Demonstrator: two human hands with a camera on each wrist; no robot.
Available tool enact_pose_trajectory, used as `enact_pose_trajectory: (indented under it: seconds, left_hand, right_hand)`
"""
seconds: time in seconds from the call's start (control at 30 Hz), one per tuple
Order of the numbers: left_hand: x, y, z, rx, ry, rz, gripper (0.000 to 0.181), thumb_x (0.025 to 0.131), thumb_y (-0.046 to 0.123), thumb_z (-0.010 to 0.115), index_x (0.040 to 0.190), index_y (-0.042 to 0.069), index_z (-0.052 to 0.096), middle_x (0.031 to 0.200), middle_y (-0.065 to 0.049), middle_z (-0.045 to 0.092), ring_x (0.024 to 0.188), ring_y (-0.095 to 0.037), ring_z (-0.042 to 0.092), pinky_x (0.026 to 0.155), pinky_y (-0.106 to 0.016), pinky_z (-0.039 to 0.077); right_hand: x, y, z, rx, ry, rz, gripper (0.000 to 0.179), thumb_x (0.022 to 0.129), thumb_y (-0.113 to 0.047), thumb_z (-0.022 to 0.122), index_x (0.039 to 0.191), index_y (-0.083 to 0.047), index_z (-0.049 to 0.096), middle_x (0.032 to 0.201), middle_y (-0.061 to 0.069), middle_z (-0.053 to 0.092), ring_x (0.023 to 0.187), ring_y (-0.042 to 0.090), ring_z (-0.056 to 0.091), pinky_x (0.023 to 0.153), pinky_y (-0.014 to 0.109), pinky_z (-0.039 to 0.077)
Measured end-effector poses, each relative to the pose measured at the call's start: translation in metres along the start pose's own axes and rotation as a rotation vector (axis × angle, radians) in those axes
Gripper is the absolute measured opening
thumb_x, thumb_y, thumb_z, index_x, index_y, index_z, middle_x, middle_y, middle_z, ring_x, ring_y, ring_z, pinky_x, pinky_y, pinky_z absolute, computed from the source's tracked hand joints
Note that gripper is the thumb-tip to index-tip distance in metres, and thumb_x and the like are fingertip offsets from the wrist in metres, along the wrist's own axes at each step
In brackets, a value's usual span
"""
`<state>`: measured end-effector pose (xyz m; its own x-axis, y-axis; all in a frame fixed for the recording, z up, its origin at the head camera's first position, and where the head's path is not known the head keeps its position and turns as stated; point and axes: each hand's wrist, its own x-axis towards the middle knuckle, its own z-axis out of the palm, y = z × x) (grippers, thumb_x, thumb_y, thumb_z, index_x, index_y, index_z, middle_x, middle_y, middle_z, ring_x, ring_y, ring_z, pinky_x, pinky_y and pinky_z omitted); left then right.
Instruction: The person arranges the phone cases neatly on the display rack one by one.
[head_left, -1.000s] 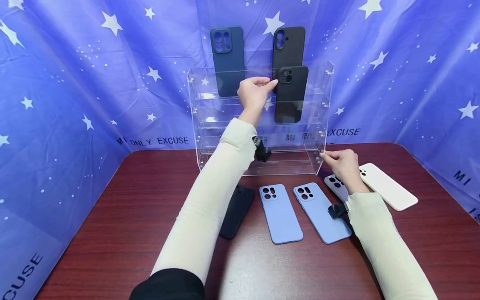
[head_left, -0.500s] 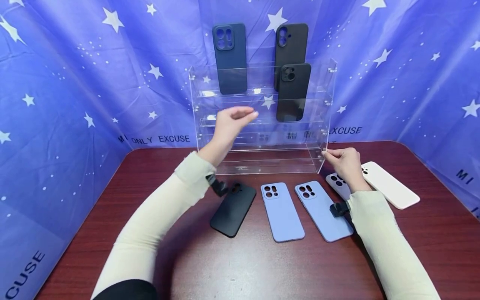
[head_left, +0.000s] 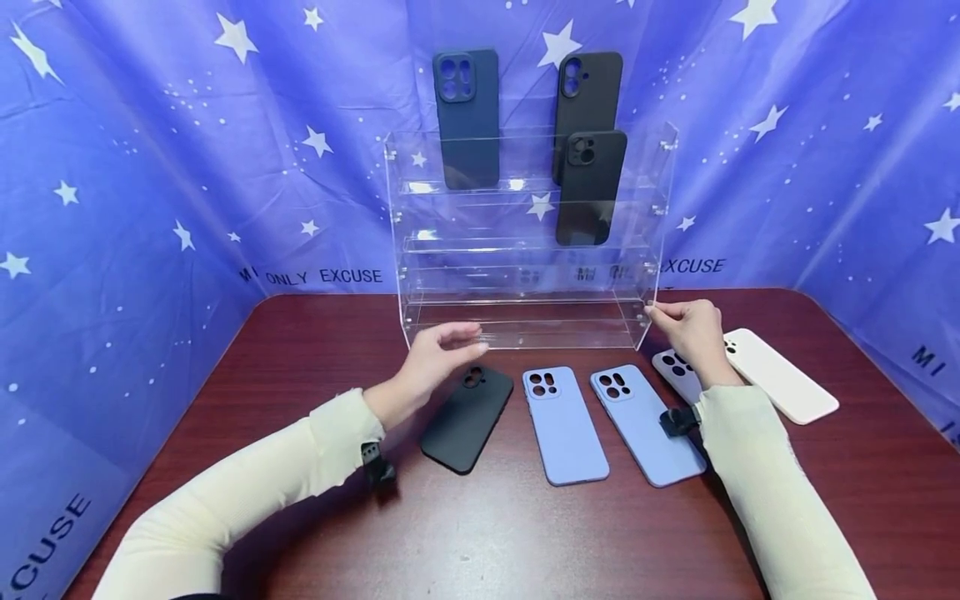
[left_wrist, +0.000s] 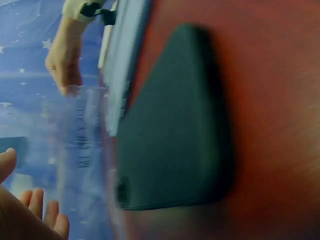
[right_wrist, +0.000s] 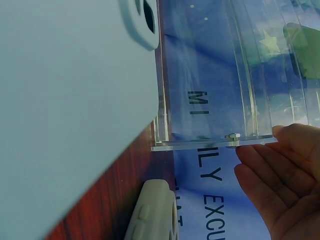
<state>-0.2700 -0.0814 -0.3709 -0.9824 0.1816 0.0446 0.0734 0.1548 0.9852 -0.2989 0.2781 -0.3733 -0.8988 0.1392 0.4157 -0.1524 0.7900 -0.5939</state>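
Observation:
My left hand [head_left: 431, 362] hovers with spread fingers and nothing in it, above the top end of a black phone case [head_left: 465, 421] lying on the table. In the left wrist view that case [left_wrist: 170, 125] looks large and blurred, the fingers off to its side. My right hand [head_left: 693, 333] pinches the right side panel of a clear acrylic display rack [head_left: 555, 340]; the right wrist view shows thumb and fingers at the panel edge [right_wrist: 215, 144]. A dark blue phone case [head_left: 470, 125] stands on the upper left tier. Two black cases [head_left: 596, 92] stand staggered at the right.
Two light blue phone cases [head_left: 567, 429] lie in front of the rack. A pale lavender case [head_left: 675, 371], partly hidden by my right hand, and a white case [head_left: 783, 375] lie at the right. A blue star-printed curtain [head_left: 315, 200] hangs behind the dark red table [head_left: 487, 533].
My left hand has left the front black case on the rack, coming down and left to the black case on the table, its fingers spreading. My right hand stays at the rack's side.

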Motion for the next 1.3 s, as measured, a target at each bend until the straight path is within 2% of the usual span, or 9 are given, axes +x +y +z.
enact_pose_trajectory:
  seconds: [0.03,0.1,0.17,0.27,0.33,0.43,0.73,0.93,1.3]
  left_hand:
    - [-0.003,-0.004,-0.001,0.021,-0.002,-0.026,0.043,0.082,0.011,0.073,0.122,0.002,0.061,0.124,-0.017,0.061,0.108,-0.022,0.059,0.086,-0.026,0.048]
    - [-0.008,-0.013,-0.003,0.032,-0.016,-0.085,0.049,0.082,0.012,0.073,0.128,0.003,0.057,0.129,-0.015,0.058,0.092,-0.025,0.061,0.073,-0.026,0.049]
    - [-0.011,-0.020,-0.004,0.036,-0.025,-0.134,0.053,0.082,0.014,0.073,0.131,0.006,0.055,0.133,-0.012,0.056,0.093,-0.020,0.058,0.067,-0.025,0.045]
    - [-0.013,-0.030,-0.002,0.007,-0.043,-0.163,0.057,0.082,0.013,0.073,0.134,0.007,0.052,0.136,-0.009,0.053,0.100,-0.020,0.058,0.075,-0.029,0.046]
    - [-0.014,-0.036,0.000,-0.007,-0.060,-0.146,0.058,0.081,0.010,0.073,0.135,0.005,0.051,0.137,-0.012,0.052,0.123,-0.022,0.048,0.094,-0.034,0.043]
    - [-0.014,-0.044,0.002,-0.021,-0.078,-0.124,0.061,0.080,0.006,0.073,0.136,0.002,0.048,0.138,-0.015,0.050,0.129,-0.027,0.044,0.105,-0.041,0.036]
    - [-0.017,-0.053,0.006,0.112,-0.067,-0.085,0.072,0.077,0.007,0.076,0.140,0.002,0.043,0.139,-0.016,0.049,0.116,-0.030,0.050,0.097,-0.042,0.040]
    - [-0.016,-0.054,0.008,0.224,-0.101,-0.058,0.080,0.075,0.011,0.079,0.143,0.003,0.037,0.143,-0.013,0.045,0.123,-0.030,0.047,0.100,-0.043,0.039]
    - [-0.017,-0.053,0.009,0.428,-0.114,-0.033,0.086,0.073,0.022,0.082,0.145,0.008,0.036,0.140,-0.012,0.048,0.121,-0.024,0.049,0.091,-0.038,0.044]
  right_hand:
    - [0.000,0.000,0.001,0.002,-0.001,-0.001,0.024,0.089,-0.022,0.066,0.099,-0.001,0.072,0.095,0.018,0.069,0.081,0.026,0.058,0.062,0.023,0.038]
    - [0.000,0.001,0.002,0.005,-0.004,0.001,0.025,0.089,-0.023,0.065,0.099,-0.001,0.072,0.096,0.018,0.069,0.082,0.027,0.059,0.063,0.024,0.038]
    - [0.001,0.000,0.002,0.007,-0.002,0.002,0.025,0.089,-0.023,0.065,0.099,-0.001,0.072,0.096,0.018,0.068,0.083,0.028,0.059,0.063,0.025,0.038]
    - [0.002,0.000,0.002,0.005,0.003,-0.001,0.025,0.089,-0.023,0.066,0.098,-0.001,0.072,0.096,0.018,0.068,0.085,0.030,0.061,0.064,0.026,0.039]
    - [0.002,0.000,0.002,0.004,0.009,-0.004,0.024,0.088,-0.022,0.066,0.098,-0.001,0.072,0.095,0.018,0.068,0.085,0.030,0.061,0.063,0.026,0.039]
    - [0.001,0.000,0.003,0.000,0.000,-0.002,0.024,0.089,-0.023,0.066,0.099,-0.002,0.072,0.095,0.018,0.069,0.080,0.028,0.059,0.061,0.025,0.038]
    - [0.000,-0.001,0.002,-0.006,0.001,-0.005,0.024,0.089,-0.024,0.065,0.099,-0.003,0.073,0.094,0.018,0.069,0.078,0.027,0.058,0.061,0.025,0.037]
    - [-0.001,0.001,-0.001,-0.011,0.000,0.004,0.026,0.089,-0.025,0.065,0.100,-0.003,0.073,0.094,0.018,0.069,0.079,0.027,0.058,0.058,0.023,0.037]
    - [-0.001,0.000,-0.001,0.017,-0.008,0.011,0.025,0.089,-0.022,0.066,0.100,-0.001,0.072,0.097,0.019,0.068,0.095,0.034,0.061,0.070,0.030,0.040]
